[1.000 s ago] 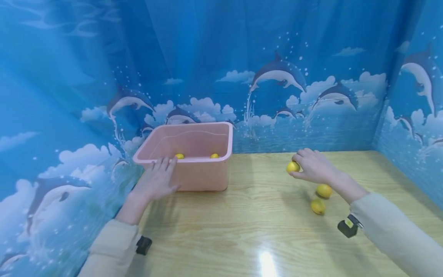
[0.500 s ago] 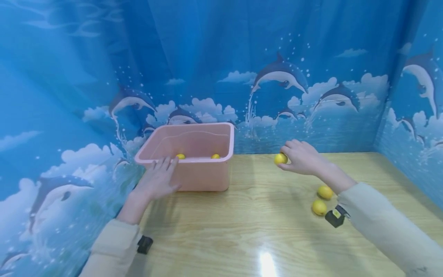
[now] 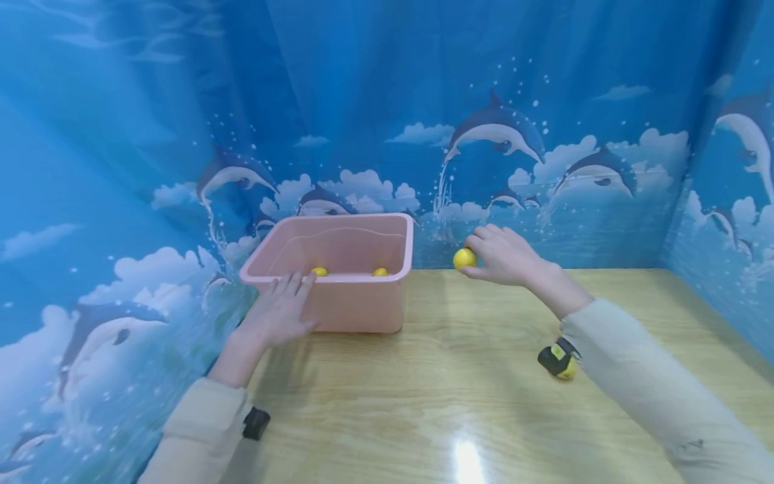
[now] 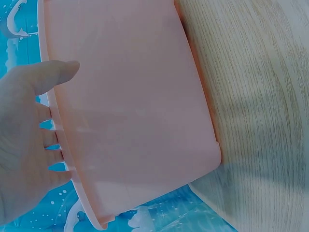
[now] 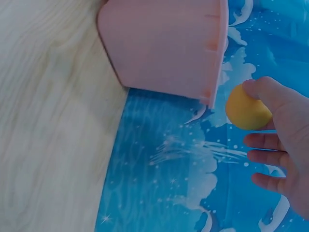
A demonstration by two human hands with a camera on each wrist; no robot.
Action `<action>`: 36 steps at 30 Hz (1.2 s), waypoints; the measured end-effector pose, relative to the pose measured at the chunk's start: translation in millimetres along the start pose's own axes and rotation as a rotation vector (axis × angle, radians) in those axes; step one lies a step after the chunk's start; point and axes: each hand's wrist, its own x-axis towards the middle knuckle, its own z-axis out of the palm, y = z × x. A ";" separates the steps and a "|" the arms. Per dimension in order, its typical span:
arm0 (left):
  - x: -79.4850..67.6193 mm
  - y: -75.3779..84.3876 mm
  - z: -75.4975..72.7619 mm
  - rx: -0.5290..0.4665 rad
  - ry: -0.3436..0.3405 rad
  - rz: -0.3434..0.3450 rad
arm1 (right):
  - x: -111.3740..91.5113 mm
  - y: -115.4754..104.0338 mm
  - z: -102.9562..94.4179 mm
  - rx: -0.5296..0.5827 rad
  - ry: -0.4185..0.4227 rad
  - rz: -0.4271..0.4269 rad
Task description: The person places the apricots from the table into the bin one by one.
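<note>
My right hand pinches a yellow lemon between thumb and fingers, raised above the table to the right of a pink plastic bin. In the right wrist view the lemon sits against the thumb, the lower fingers apart from it. My left hand rests at the bin's near rim on its left part. Its fingers reach over the edge, and the thumb lies along the outer wall in the left wrist view. Inside the bin show one lemon at left and another lemon at right, both partly hidden by the rim.
On the wooden table, a lemon is partly covered by the black camera on my right wrist. A sliver of yellow shows beside the sleeve above it. A blue dolphin-print curtain borders the table behind and at the sides.
My right hand has carried the lemon left and upward, closer to the bin. Its forearm now covers most of the lemons on the table. The left hand stays at the rim.
</note>
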 end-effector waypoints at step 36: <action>-1.5 -1.2 0.8 -0.025 0.013 -0.005 | 86.3 -66.4 -7.6 0.027 -0.098 -0.001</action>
